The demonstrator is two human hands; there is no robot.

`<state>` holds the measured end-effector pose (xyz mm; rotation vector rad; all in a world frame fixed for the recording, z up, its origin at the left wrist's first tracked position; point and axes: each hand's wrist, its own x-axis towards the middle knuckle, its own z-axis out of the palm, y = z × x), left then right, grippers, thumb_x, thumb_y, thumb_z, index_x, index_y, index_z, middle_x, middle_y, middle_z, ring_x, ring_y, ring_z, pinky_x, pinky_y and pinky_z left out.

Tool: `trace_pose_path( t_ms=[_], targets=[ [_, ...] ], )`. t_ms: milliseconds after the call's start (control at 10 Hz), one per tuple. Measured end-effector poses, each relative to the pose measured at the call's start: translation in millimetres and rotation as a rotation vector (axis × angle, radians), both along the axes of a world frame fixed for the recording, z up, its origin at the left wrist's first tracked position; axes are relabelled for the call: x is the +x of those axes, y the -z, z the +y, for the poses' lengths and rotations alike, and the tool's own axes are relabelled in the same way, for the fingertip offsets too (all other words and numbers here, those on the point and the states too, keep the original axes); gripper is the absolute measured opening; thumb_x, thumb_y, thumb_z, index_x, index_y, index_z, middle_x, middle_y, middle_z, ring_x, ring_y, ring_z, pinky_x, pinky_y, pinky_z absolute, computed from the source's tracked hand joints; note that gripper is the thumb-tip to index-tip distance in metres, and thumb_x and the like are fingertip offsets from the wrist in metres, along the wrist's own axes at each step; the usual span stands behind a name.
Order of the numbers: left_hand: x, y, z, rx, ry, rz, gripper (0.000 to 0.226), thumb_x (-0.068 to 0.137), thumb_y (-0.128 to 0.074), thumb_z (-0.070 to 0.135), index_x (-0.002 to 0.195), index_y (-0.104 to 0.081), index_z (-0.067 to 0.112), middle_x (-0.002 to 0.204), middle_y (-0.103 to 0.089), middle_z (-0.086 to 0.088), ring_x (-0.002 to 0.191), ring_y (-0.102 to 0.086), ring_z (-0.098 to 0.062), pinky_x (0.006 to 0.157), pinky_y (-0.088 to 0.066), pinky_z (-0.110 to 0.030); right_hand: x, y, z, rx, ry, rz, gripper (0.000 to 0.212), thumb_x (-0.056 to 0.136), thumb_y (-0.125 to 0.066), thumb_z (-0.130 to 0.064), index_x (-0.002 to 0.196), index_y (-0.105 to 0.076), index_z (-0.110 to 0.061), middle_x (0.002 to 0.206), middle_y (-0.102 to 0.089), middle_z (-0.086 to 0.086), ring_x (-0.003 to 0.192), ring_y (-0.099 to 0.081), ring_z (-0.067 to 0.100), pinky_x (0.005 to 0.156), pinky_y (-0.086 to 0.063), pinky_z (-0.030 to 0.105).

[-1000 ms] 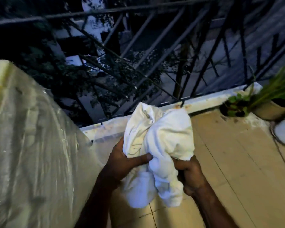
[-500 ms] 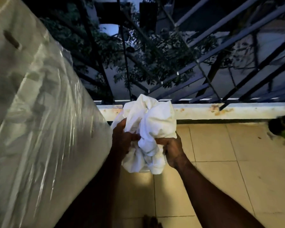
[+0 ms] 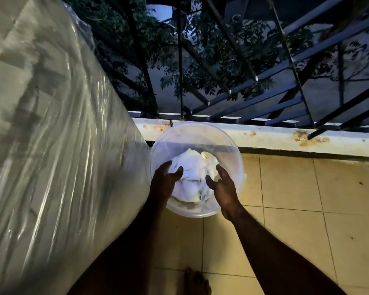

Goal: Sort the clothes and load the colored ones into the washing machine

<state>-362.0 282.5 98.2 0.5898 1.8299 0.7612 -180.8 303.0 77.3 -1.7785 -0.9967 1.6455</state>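
A bundle of white cloth (image 3: 193,167) lies inside a translucent white bucket (image 3: 228,143) on the tiled floor beside the parapet. My left hand (image 3: 165,179) hovers over the bucket's left side with fingers spread, holding nothing. My right hand (image 3: 223,187) is over the right side, fingers apart and curled, just off the cloth. On the left stands a large white appliance wrapped in clear plastic (image 3: 51,145); I cannot tell whether it is the washing machine. No colored clothes are in view.
A white, rust-stained parapet (image 3: 285,138) with a dark metal railing (image 3: 264,86) closes the balcony ahead; trees lie beyond it. Beige floor tiles (image 3: 296,209) spread to the right. A bare foot (image 3: 197,283) shows at the bottom edge.
Both hands held the white cloth bundle up at chest height; now the bundle lies in the bucket and both hands have let go. The view has tilted down toward the floor.
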Motion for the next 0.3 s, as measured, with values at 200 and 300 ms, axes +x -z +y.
trace_pose_path(
  t_ms=[200, 300],
  targets=[
    [7, -10, -1, 0.066, -0.036, -0.020, 0.050, 0.097, -0.059, 0.037, 0.143, -0.050, 0.017, 0.147, -0.051, -0.008, 0.134, -0.047, -0.030, 0.117, -0.035, -0.049, -3, -15, -5, -0.025, 0.047, 0.081, 0.054, 0.100, -0.060, -0.031, 0.151, -0.042, -0.024, 0.153, -0.047, -0.001, 0.125, -0.048, 0.014, 0.098, -0.040, 0.030],
    [10, -15, -1, 0.096, -0.092, -0.064, 0.042, 0.100, -0.055, 0.032, 0.136, -0.055, 0.009, 0.141, -0.057, -0.013, 0.131, -0.050, -0.033, 0.117, -0.034, -0.051, -2, -23, -7, -0.054, 0.093, 0.147, 0.051, 0.102, -0.055, -0.036, 0.150, -0.043, -0.026, 0.151, -0.049, 0.000, 0.130, -0.049, 0.019, 0.110, -0.042, 0.041]
  ],
)
